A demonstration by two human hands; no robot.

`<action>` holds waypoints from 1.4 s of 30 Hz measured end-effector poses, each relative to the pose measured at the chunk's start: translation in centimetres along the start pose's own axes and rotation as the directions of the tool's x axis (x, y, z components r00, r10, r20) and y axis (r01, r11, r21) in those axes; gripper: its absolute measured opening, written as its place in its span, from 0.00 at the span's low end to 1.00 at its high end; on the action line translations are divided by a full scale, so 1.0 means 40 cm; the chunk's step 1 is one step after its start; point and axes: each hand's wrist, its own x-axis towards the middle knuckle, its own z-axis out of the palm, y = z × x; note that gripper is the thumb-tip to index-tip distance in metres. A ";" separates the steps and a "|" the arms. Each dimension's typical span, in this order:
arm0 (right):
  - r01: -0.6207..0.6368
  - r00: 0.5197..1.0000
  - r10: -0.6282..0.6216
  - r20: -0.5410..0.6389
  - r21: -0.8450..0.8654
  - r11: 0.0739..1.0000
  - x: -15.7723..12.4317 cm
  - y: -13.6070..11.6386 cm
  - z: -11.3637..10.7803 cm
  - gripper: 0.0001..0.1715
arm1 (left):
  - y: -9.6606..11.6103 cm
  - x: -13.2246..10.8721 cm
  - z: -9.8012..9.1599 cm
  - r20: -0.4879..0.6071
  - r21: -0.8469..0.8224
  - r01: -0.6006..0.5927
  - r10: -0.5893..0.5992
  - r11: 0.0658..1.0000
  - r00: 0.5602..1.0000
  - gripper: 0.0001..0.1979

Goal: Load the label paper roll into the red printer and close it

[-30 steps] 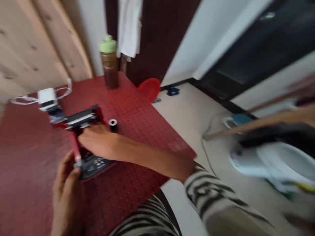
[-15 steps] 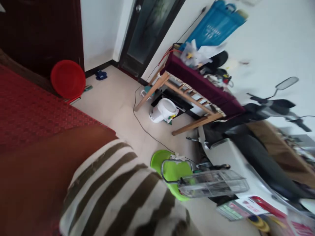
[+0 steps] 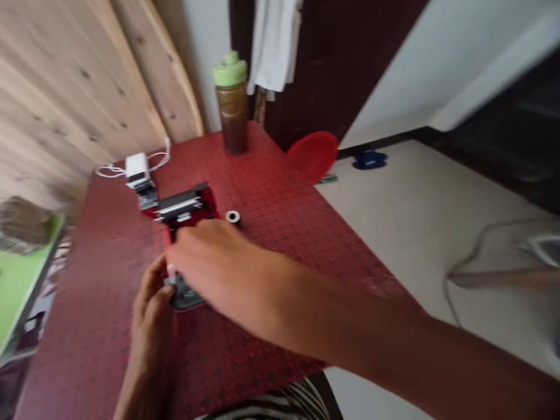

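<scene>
"What's different from half a second ago?"

"The view is back over the red table (image 3: 114,245). Then it's swung right, toward a scooter and a bench, with both hands out of frame."

"Where's the device now?"

"The red-and-black device (image 3: 180,205) lies on the table with its lid open toward the far side, much as it does a second ago."

"And the hands?"

"The left hand (image 3: 149,312) is again at the near left corner, touching it, thumb and forefinger parted. I can't tell whether it's pinching that edge. The right hand (image 3: 209,256) is over the open body, its back covering more of the black button panel (image 3: 186,296) than a second ago."

"Is it gripping anything?"

"Can't tell; its fingertips are hidden."

"Anything else shifted?"

"The small roll (image 3: 233,218) still stands just beyond the right hand, beside the device. The green-capped bottle (image 3: 233,111) and the white adapter (image 3: 137,168) keep their places farther back. At the left, a green surface (image 3: 12,283) now shows past the table edge, and the striped sleeve from a second ago is out of view."
</scene>
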 end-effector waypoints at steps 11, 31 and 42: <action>-0.012 0.859 0.025 -0.511 0.029 1.000 -0.142 0.098 0.124 0.10 | 0.012 0.064 -0.004 0.059 -0.207 0.145 -0.136 0.968 0.989 0.27; 0.038 0.888 -0.096 -0.449 -0.137 0.990 -0.085 0.115 0.111 0.12 | 0.139 0.252 -0.008 0.080 0.067 -0.372 0.366 0.926 0.927 0.22; 0.138 0.969 -0.187 -0.158 -0.278 0.951 0.038 0.102 0.086 0.11 | 0.152 0.281 -0.017 0.065 0.122 -0.380 0.375 0.917 0.925 0.20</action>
